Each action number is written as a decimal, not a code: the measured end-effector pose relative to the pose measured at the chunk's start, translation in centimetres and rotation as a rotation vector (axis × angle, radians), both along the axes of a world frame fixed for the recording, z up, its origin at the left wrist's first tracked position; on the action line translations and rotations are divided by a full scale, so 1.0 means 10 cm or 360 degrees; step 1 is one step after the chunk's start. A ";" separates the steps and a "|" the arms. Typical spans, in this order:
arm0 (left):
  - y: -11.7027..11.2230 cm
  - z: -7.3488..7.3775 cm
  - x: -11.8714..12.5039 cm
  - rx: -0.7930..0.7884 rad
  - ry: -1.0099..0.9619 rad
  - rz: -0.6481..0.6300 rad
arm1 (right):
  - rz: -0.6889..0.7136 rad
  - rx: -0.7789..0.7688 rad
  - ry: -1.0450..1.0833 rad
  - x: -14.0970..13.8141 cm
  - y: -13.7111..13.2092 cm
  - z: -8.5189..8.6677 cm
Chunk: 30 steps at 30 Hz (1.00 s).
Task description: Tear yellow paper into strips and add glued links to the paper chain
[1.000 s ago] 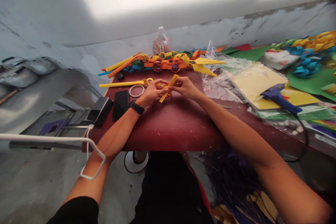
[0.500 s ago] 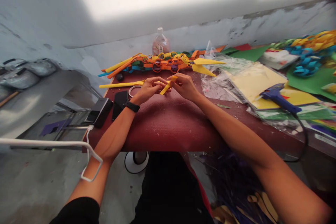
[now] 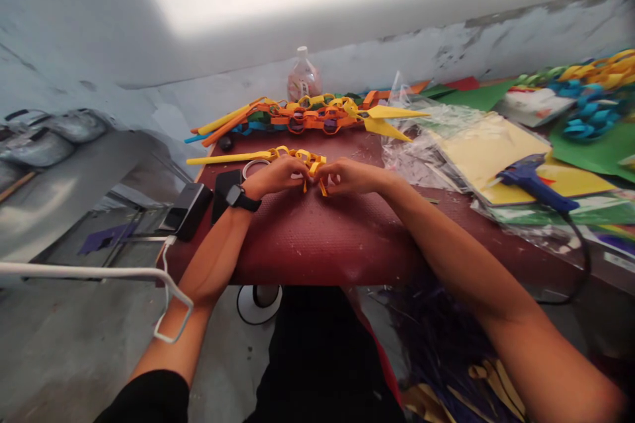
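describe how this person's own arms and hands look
The left hand is ungloved, with a squarish, black-strapped watch at the wrist and a black sleeve higher up. The right hand is ungloved too, with no watch or sleeve showing on that side.

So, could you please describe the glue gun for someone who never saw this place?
Find the dark red table, then the yellow sheets at its right. The glue gun lies on them: dark blue, pistol-shaped, distinguished from the flat sheets by its black cord.
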<state>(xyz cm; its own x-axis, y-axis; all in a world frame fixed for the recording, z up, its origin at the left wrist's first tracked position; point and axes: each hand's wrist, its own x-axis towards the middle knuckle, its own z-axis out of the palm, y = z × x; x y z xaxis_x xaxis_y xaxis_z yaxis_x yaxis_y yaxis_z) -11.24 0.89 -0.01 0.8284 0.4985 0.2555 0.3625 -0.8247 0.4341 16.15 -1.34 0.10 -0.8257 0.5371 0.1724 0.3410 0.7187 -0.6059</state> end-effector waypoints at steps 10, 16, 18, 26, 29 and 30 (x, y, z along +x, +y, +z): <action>-0.10 0.05 0.08 -0.0019 0.0244 -0.0110 | 0.0104 -0.0261 -0.0082 0.00 -0.01 -0.03; -0.14 0.04 0.14 -0.0077 0.0180 -0.0203 | 0.0089 -0.0254 -0.0008 -0.02 0.02 -0.12; -0.15 0.02 0.17 -0.0115 0.0130 -0.0267 | 0.0063 -0.0229 0.0023 -0.02 0.02 -0.14; -0.15 -0.04 0.20 -0.0055 0.0081 -0.0032 | 0.0034 -0.0311 -0.0075 0.02 -0.01 -0.03; -0.17 -0.04 0.21 -0.0038 0.0097 -0.0066 | 0.0008 -0.0256 -0.0076 0.01 0.02 -0.07; -0.18 -0.04 0.22 -0.0036 0.0103 -0.0085 | 0.0005 -0.0229 -0.0067 0.00 0.03 -0.09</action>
<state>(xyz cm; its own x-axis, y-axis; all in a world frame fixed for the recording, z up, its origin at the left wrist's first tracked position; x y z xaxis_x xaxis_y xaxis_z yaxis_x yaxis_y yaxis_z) -9.04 -0.91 -0.41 0.8683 0.4582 0.1899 0.3460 -0.8339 0.4301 16.20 -1.05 -0.79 -0.8324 0.5511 0.0590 0.3661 0.6266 -0.6880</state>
